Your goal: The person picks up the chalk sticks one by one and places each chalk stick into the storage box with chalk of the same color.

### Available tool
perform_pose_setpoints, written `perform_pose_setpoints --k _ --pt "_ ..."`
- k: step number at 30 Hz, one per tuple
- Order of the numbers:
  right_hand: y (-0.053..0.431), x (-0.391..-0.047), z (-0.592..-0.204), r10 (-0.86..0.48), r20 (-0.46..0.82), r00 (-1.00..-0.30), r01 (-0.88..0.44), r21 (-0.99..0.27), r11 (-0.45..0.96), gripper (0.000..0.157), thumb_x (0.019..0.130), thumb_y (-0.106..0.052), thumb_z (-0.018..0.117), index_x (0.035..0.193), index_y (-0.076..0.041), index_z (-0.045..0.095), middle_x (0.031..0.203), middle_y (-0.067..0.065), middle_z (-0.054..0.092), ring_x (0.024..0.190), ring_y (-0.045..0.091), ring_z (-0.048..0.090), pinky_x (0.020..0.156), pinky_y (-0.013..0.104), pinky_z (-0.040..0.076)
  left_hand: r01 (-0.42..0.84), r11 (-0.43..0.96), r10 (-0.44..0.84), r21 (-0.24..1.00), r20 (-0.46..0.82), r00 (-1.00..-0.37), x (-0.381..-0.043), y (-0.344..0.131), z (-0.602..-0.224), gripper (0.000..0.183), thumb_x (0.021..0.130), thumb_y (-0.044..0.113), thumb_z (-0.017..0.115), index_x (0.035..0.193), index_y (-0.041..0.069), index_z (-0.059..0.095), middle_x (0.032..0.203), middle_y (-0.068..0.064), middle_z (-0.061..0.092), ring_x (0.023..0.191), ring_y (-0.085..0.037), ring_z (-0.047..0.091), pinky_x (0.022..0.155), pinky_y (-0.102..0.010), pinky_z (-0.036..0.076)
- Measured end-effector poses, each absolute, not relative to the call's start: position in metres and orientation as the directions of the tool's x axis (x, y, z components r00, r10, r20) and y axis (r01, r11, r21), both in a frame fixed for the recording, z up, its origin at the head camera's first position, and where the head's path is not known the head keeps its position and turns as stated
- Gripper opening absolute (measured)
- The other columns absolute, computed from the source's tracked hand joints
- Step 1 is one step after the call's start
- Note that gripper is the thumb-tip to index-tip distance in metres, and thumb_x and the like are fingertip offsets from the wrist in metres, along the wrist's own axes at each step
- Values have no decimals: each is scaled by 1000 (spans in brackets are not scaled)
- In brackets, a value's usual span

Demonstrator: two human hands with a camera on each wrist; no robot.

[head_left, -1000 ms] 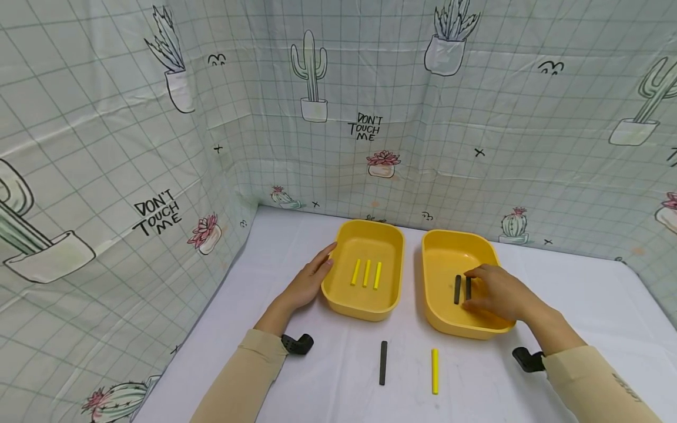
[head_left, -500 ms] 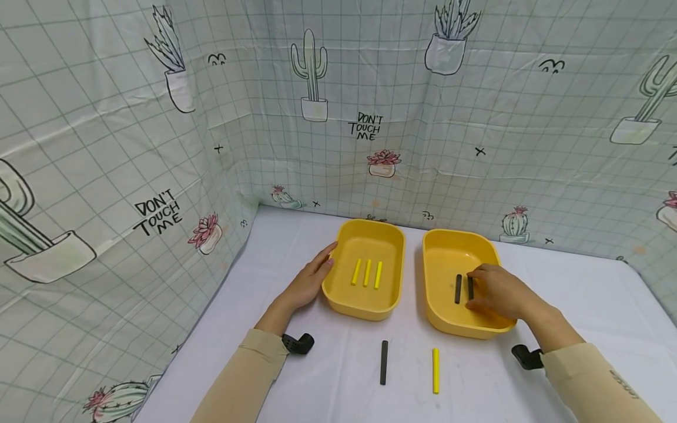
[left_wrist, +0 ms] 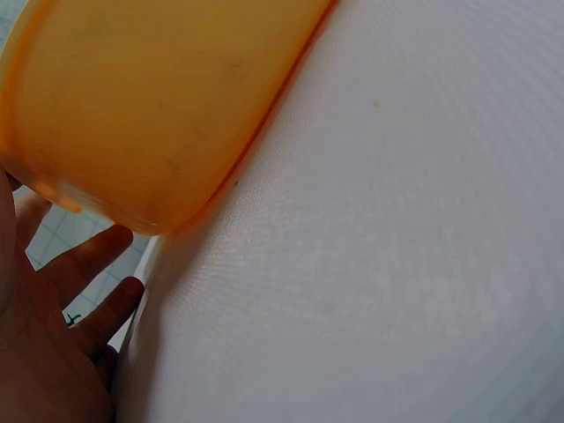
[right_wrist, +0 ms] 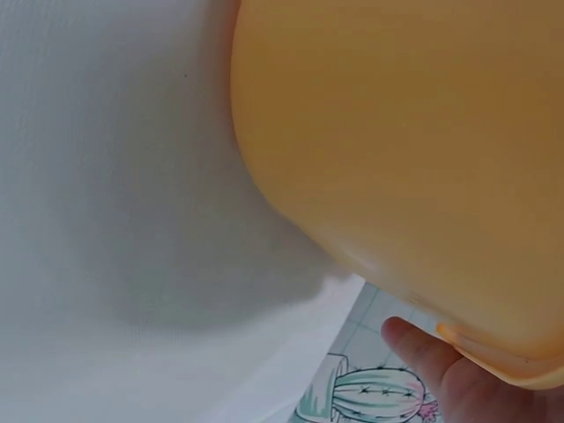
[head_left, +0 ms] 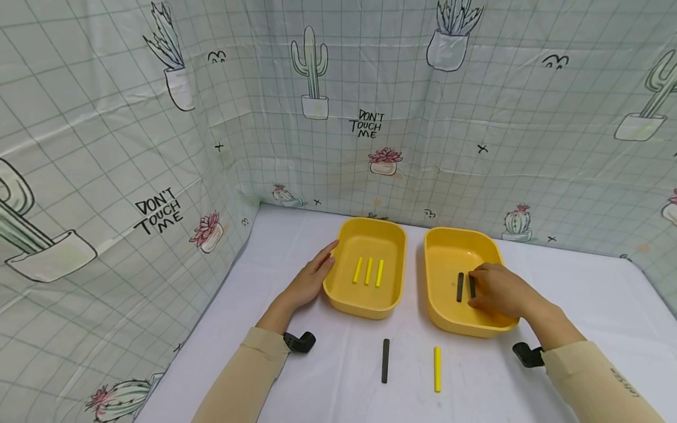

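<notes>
My left hand (head_left: 308, 285) rests against the left side of the left yellow tray (head_left: 366, 306), fingers extended along its rim; in the left wrist view its spread fingers lie by the tray's outer wall. Three short yellow sticks (head_left: 368, 272) lie side by side in that tray. My right hand (head_left: 502, 292) reaches over the near right rim of the right yellow tray (head_left: 460, 326), finger and thumb at the two ends of a short black stick (head_left: 472, 286). Left of it, another black stick (head_left: 460, 287) lies on the tray floor. The right wrist view shows mostly the tray's outer wall.
On the white tablecloth (head_left: 317, 385), in front of the trays, lie a black stick (head_left: 385, 361) and a yellow stick (head_left: 437, 369). A cloth printed with cacti (head_left: 314, 73) hangs behind and to the left. A narrow gap separates the trays.
The right hand and the black stick at its fingertips have shifted very slightly right of the other black stick. The left hand stays at its tray; the head view tilts slightly.
</notes>
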State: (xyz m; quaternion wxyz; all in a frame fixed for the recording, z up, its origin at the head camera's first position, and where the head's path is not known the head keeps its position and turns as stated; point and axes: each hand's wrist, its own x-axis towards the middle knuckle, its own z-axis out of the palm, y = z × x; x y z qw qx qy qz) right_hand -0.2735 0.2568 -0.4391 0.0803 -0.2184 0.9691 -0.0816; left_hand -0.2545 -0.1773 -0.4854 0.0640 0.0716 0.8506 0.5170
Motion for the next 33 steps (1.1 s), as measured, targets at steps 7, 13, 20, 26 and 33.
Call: perform_pose_setpoints --k 7,13,20,26,33 --pt "257 -275 -439 -436 -127 -891 -408 -198 891 69 83 -33 87 131 12 63 131 34 62 123 53 57 106 66 46 53 453 189 890 -37 -981 -255 -177 -485 49 110 54 36 159 50 31 170 0 33 158 -29 29 128 -58 22" --pt "256 -275 -438 -434 -130 -892 -403 -210 891 70 83 -33 87 131 12 63 132 34 61 124 54 56 107 67 45 58 452 191 890 -33 -981 -256 -177 -485 50 111 53 35 160 49 30 170 -1 32 158 -29 29 128 -57 23" --pt "255 -272 -438 -418 -140 -898 -384 -217 898 70 85 -35 85 133 10 62 134 34 61 125 54 55 107 67 45 68 452 196 889 -25 -980 -256 -178 -487 50 111 54 35 161 48 30 169 -1 34 158 -29 29 128 -57 22" --pt "256 -269 -438 -406 -130 -904 -375 -213 902 70 85 -36 84 134 9 62 135 33 61 125 53 55 106 67 46 61 443 198 895 -31 -980 -256 -177 -488 50 111 53 35 160 47 31 170 0 33 159 -28 28 129 -56 21" --pt "256 -267 -436 -433 -83 -898 -411 -193 891 68 85 -36 85 132 9 64 132 32 63 123 53 57 105 67 47 66 444 197 894 -25 -980 -256 -178 -488 49 111 52 35 160 48 31 169 -1 34 158 -28 29 129 -55 22"
